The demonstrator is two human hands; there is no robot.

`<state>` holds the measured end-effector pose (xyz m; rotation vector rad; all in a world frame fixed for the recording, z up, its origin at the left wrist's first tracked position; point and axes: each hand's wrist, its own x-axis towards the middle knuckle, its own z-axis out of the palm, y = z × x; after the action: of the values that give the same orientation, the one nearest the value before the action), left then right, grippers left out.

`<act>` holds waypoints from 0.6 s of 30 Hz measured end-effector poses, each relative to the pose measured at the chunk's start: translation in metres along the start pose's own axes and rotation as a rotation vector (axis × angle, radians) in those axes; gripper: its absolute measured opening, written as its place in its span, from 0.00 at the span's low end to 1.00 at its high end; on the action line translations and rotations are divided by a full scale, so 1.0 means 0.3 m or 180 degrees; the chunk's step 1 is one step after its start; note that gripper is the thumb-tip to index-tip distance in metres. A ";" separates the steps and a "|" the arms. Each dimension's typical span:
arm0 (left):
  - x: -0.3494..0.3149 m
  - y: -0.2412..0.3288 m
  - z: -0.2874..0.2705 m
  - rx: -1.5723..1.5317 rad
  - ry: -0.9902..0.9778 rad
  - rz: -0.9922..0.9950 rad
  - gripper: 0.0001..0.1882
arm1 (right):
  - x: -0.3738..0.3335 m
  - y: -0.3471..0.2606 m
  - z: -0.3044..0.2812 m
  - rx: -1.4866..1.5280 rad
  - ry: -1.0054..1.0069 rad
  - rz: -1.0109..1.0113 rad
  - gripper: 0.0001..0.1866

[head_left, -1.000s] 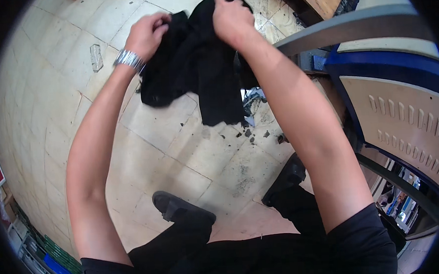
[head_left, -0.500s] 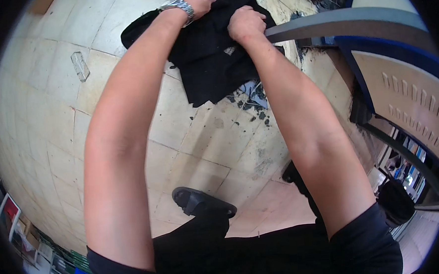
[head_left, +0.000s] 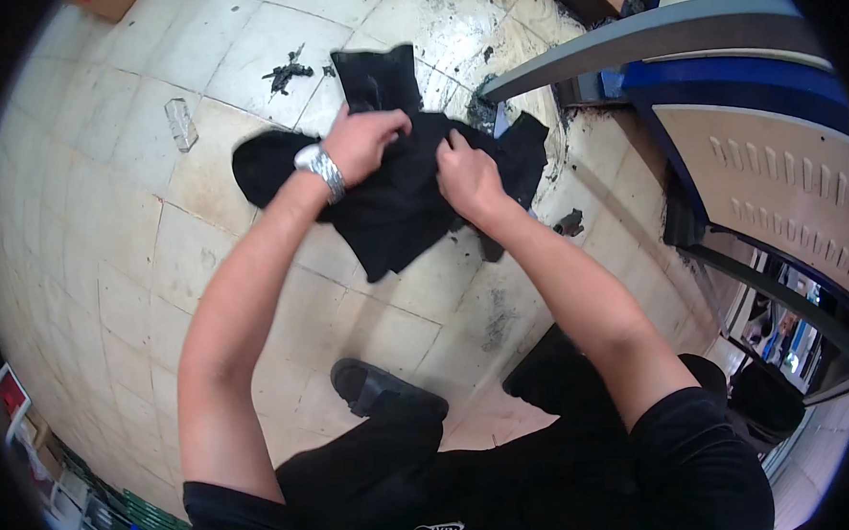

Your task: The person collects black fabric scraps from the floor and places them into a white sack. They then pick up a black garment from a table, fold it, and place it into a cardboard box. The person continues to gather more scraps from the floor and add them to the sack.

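Observation:
A black cloth (head_left: 393,209), possibly a garment, hangs in loose folds over the tiled floor in front of me. My left hand (head_left: 365,145), with a silver watch on the wrist, pinches it near its upper middle. A little to the right, my right hand (head_left: 470,174) has its fingers curled on the same cloth. One flap of it sticks out at the far side, and other corners hang to the left, right and near side. Parts of the floor beneath are hidden by the cloth.
Dark crumbled debris (head_left: 288,75) lies beyond the cloth, and another dark lump (head_left: 569,223) to its right. A clear block (head_left: 181,125) rests at the left. A grey curved bar (head_left: 643,44) and a vented beige panel (head_left: 765,161) stand at the right. My slipper (head_left: 378,387) is nearby.
Both hands have come nearer to me, drawing the cloth with them. Dark debris beyond the cloth has come into sight, while the scraps by its near edge are now mostly covered.

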<state>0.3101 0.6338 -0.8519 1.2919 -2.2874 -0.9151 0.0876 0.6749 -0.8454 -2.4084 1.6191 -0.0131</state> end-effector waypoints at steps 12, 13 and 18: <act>0.225 0.260 0.148 -0.0149 0.1435 -0.1544 0.10 | 0.108 0.453 -0.110 0.0881 0.1358 0.0207 0.30; 0.267 0.280 0.152 -0.0082 0.1271 -0.1775 0.11 | 0.130 0.479 -0.099 0.0929 0.1275 0.0103 0.31; 0.319 0.337 0.235 -0.0029 0.0894 -0.1474 0.10 | 0.173 0.586 -0.095 0.1402 0.0403 -0.0328 0.36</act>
<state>0.1562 0.6152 -0.8344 1.8585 -1.8013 -0.8138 -0.0565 0.5591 -0.8597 -2.1747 1.3622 -0.4954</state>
